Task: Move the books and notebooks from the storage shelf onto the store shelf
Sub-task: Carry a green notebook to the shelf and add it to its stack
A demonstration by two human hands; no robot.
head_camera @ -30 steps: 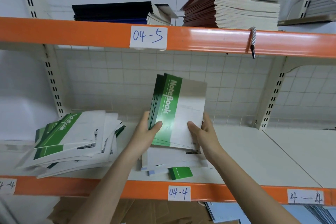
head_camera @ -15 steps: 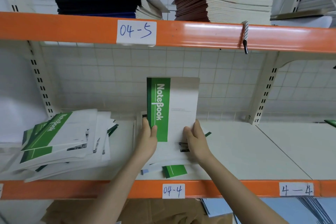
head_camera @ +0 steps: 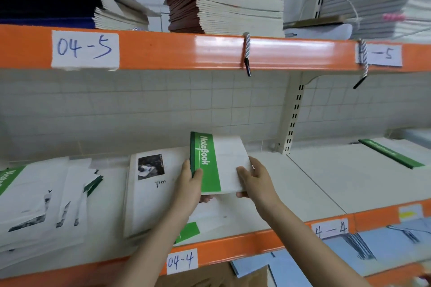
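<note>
Lowered and tipped flatter since half a second back: green-and-white notebook stack [head_camera: 217, 165], earlier upright against the tiled back wall, now slanting over the 04-4 shelf [head_camera: 291, 184]. Gripped on both sides: left hand [head_camera: 189, 186] curled round the green spine edge with thumb on the cover, right hand [head_camera: 256, 182] curled round the white edge, thumb on top and fingertips beneath. Held just above a white booklet with a dark photo [head_camera: 149, 184] lying flat on the shelf board, a green corner poking out under it near the orange front rail [head_camera: 233, 249]. Heaped at far left on the same shelf, a loose, slumped pile of green-and-white notebooks [head_camera: 42, 202]. Lying alone in the next bay to the right, another green-spined notebook [head_camera: 391, 154], well apart from the hands. Stacked on the 04-5 shelf above: dark blue-covered books [head_camera: 51, 9] at left, brown-covered notebooks [head_camera: 224, 9] in the middle, grey ones [head_camera: 377, 4] at right, blurred. Hanging over that upper rail, two twisted cords [head_camera: 246, 53].
</note>
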